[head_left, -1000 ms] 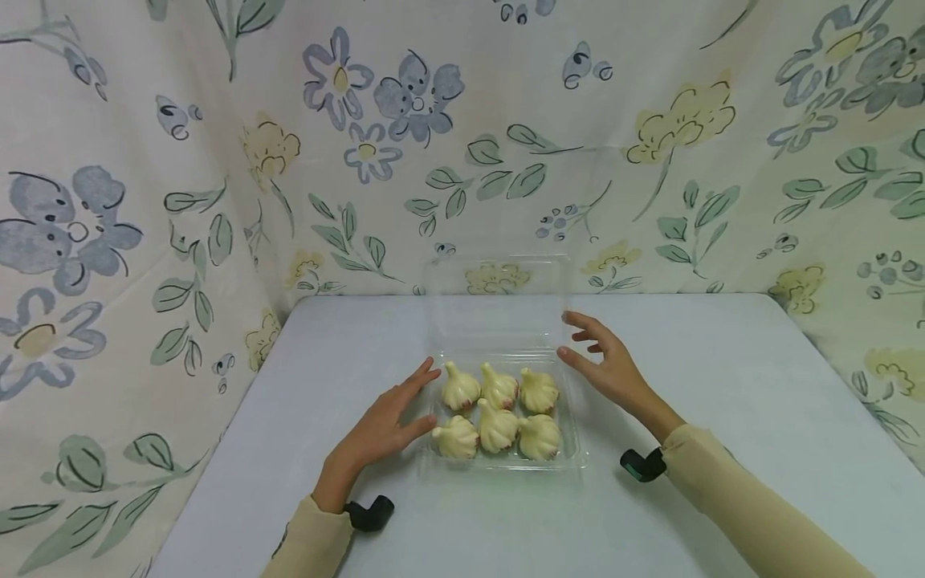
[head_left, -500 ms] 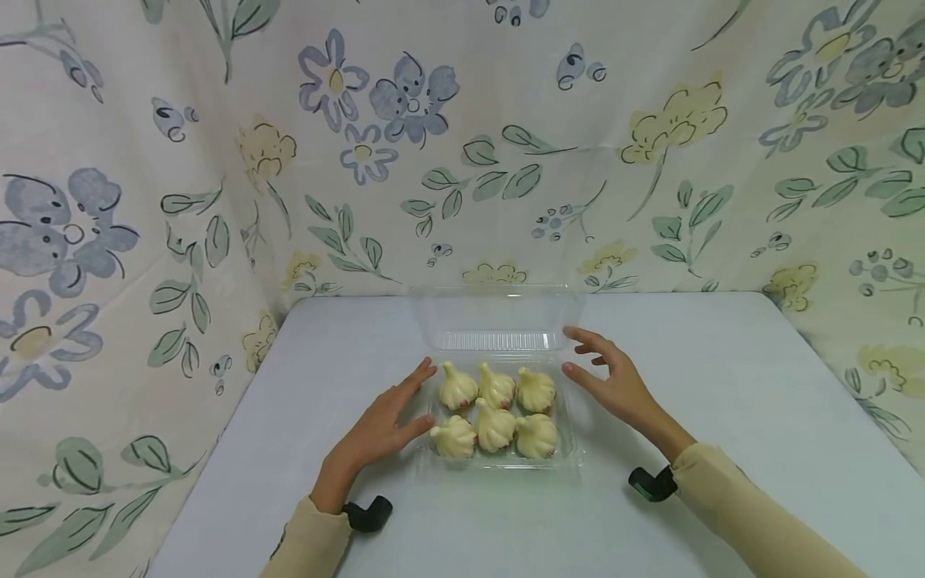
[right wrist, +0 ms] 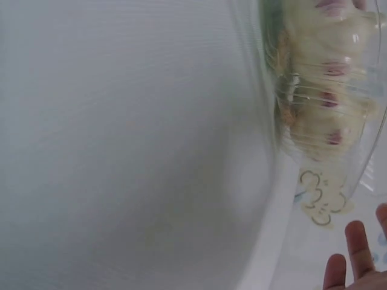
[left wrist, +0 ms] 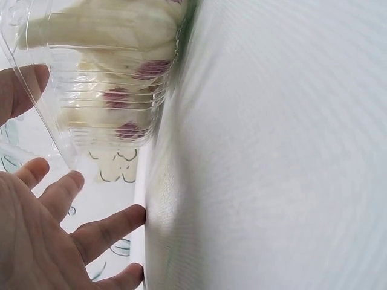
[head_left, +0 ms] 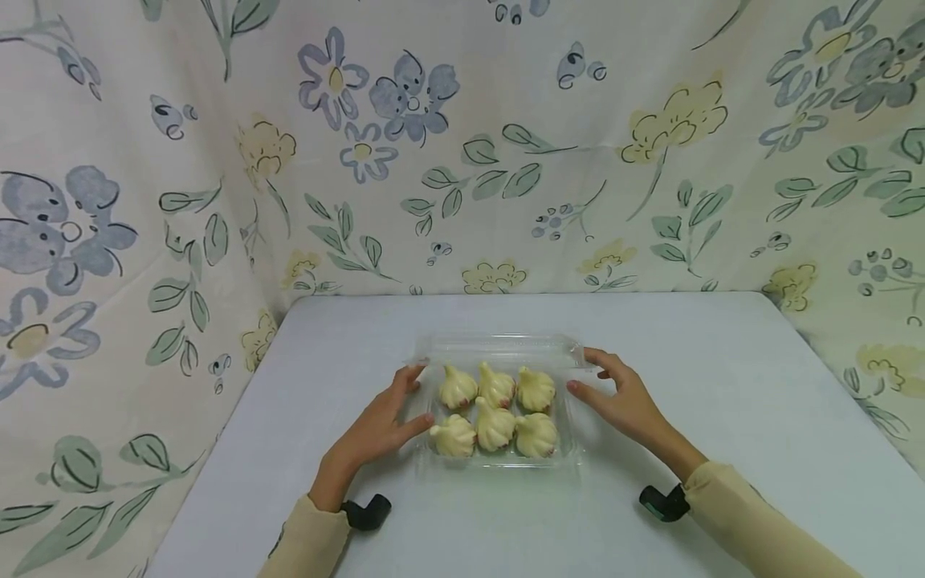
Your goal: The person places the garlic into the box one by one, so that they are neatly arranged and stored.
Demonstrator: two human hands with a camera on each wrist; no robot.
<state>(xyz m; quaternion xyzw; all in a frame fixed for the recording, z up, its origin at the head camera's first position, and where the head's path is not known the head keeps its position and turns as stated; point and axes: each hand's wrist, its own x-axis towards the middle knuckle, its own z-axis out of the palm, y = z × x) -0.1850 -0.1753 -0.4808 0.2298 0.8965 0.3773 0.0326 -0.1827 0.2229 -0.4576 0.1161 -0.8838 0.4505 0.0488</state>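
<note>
A clear plastic clamshell box (head_left: pixel 571 464) stands mid-table with several pale garlic bulbs (head_left: pixel 495 425) in two rows. Its hinged lid (head_left: pixel 502 347) is raised at the back and looks narrow from the head, almost edge-on. My left hand (head_left: pixel 386 421) is at the box's left side, thumb by the wall and fingertips at the lid's left corner. In the left wrist view the fingers (left wrist: pixel 100 232) are spread. On the other side, my right hand (head_left: pixel 625 401) has its fingertips at the lid's right end and its thumb near the rim. Purple patches mark the bulbs (right wrist: pixel 329 99).
The white table (head_left: pixel 723 361) surrounds the box. Behind it hangs a floral curtain (head_left: pixel 499 201), which continues down both sides. A black wrist camera (head_left: pixel 368 512) sits at the left cuff and another wrist camera (head_left: pixel 663 504) at the right.
The lid has swung down from upright, its upper edge dropping towards the box. My right hand has moved slightly down and right with it. The left hand has barely shifted; its fingertips are more bent.
</note>
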